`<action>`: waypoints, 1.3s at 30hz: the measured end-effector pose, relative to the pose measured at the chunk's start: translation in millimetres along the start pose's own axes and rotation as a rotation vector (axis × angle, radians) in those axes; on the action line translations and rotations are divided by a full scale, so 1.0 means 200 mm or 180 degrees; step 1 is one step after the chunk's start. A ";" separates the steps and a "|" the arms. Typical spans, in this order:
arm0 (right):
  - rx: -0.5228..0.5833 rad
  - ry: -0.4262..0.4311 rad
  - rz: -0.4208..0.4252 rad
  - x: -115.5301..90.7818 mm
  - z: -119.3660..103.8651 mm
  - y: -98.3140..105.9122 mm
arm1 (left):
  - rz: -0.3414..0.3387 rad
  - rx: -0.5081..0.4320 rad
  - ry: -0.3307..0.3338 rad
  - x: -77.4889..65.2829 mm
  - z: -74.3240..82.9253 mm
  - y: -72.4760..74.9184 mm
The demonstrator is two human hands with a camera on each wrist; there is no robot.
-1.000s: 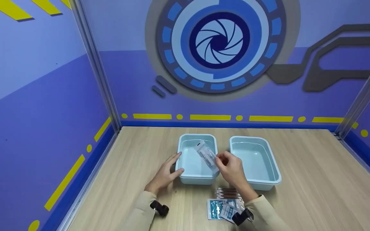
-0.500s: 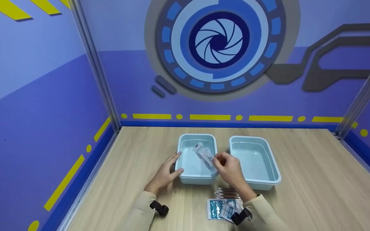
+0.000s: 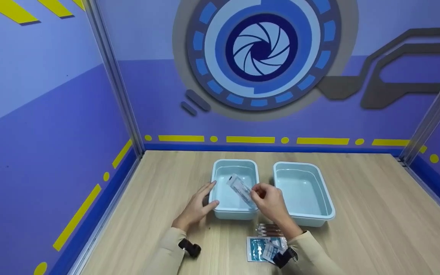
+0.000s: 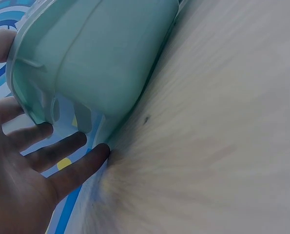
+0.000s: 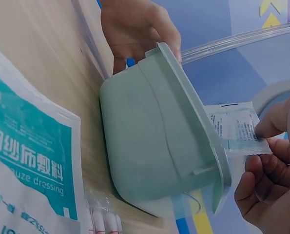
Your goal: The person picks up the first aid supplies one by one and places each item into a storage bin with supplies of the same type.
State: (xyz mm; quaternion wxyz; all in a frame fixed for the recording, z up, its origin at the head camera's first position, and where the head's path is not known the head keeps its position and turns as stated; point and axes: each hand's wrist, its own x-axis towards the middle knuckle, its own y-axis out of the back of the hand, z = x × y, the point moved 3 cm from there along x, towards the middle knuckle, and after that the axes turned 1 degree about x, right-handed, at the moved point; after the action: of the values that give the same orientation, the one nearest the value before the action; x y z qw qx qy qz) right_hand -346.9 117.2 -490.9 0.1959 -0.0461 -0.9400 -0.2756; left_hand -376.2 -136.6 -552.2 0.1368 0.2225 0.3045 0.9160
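Note:
My right hand (image 3: 269, 201) pinches one end of a flat, clear-and-white printed packet (image 3: 240, 190) between thumb and fingers. The packet slants over the left pale-blue tub (image 3: 225, 214), its free end toward the tub's back left. In the right wrist view, the packet (image 5: 235, 127) shows beyond the tub's rim with fine print on it. My left hand (image 3: 196, 206) rests against the tub's left side. In the left wrist view, the fingers (image 4: 67, 170) are spread and fairly straight along the tub's outer wall (image 4: 106, 58), with the thumb at the rim.
A second pale-blue tub (image 3: 322, 217) stands to the right. In front of the tubs lie brown-stemmed swabs (image 3: 269, 229) in clear wrap, a teal-and-white gauze dressing packet (image 3: 255, 248) and a smaller white-and-blue sachet (image 3: 270, 251). Blue walls (image 3: 159, 95) enclose the wooden table (image 3: 376, 214).
My right hand has shifted slightly left, carrying the packet farther over the left tub, its free end dipping toward me. The left hand stays where it was.

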 end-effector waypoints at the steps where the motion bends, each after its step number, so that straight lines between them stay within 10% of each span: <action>1: -0.0004 -0.0009 0.0005 0.00 0.00 0.00 | -0.0002 0.0005 -0.0001 0.00 0.00 0.00; 39: -0.0153 -0.0086 -0.0176 0.03 0.04 -0.03 | -0.0054 -0.0005 0.0023 0.02 -0.01 0.00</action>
State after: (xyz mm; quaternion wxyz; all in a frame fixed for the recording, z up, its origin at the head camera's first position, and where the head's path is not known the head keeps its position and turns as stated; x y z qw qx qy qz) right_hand -356.9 116.0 -497.5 0.1744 -0.0285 -0.9366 -0.3027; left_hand -380.8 -136.1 -552.7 0.1437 0.2164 0.3062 0.9158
